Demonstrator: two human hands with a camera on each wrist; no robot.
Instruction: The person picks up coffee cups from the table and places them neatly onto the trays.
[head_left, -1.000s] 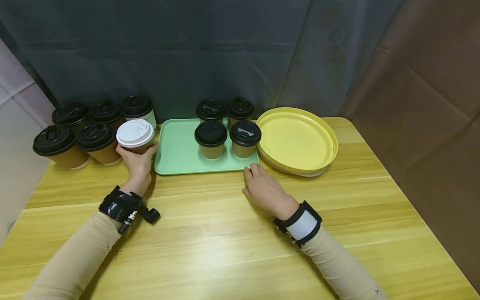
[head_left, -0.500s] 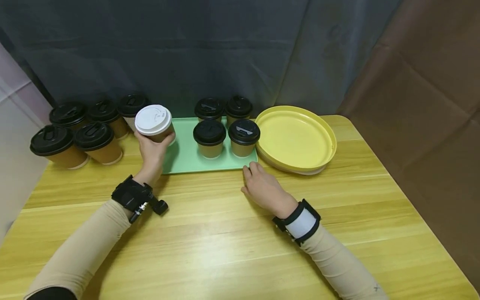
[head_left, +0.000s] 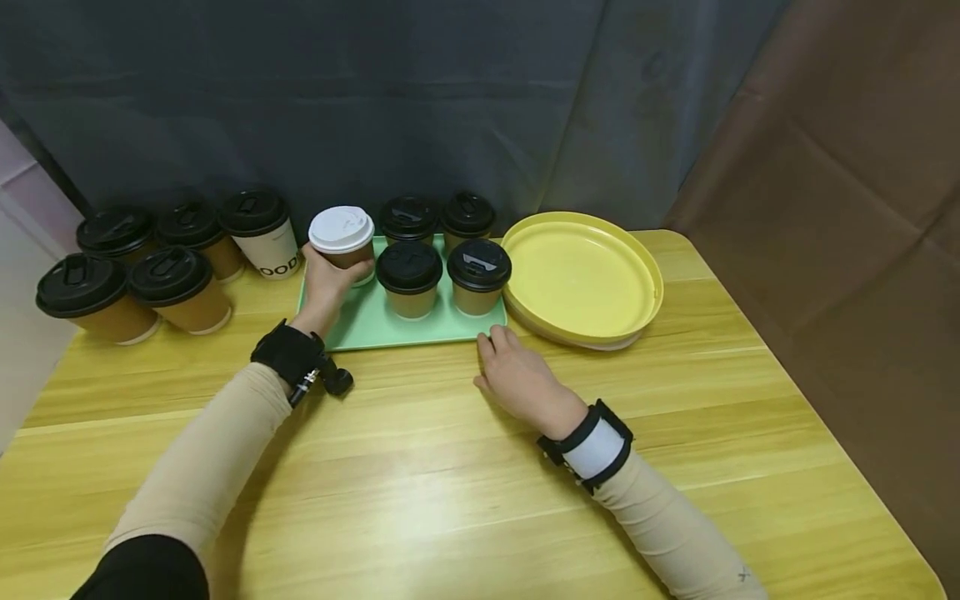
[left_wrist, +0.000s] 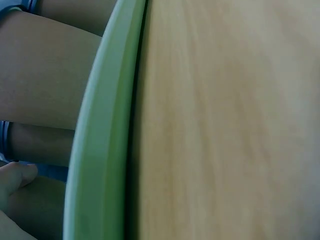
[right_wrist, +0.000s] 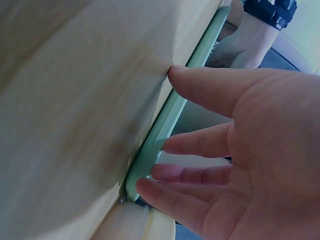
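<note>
In the head view my left hand (head_left: 326,286) grips a brown paper coffee cup with a white lid (head_left: 342,229), upright at the left part of the green tray (head_left: 367,329). Whether its base touches the tray is hidden by the hand. Several smaller brown cups with black lids, such as the front left one (head_left: 409,279), stand on the tray to its right. Near the tray's front right corner is my right hand (head_left: 521,379). In the right wrist view its fingers (right_wrist: 197,141) lie extended against the tray rim, holding nothing.
Several larger black-lidded cups (head_left: 180,287) stand at the table's left, among them a white one with lettering (head_left: 270,250). A round yellow tray (head_left: 585,279) adjoins the green tray on the right. A dark cloth (head_left: 300,100) hangs behind the wooden table (head_left: 450,467).
My left hand has carried the white-lidded cup from beside the left cups rightward and back, over to the green tray. The right hand has stayed at the tray corner.
</note>
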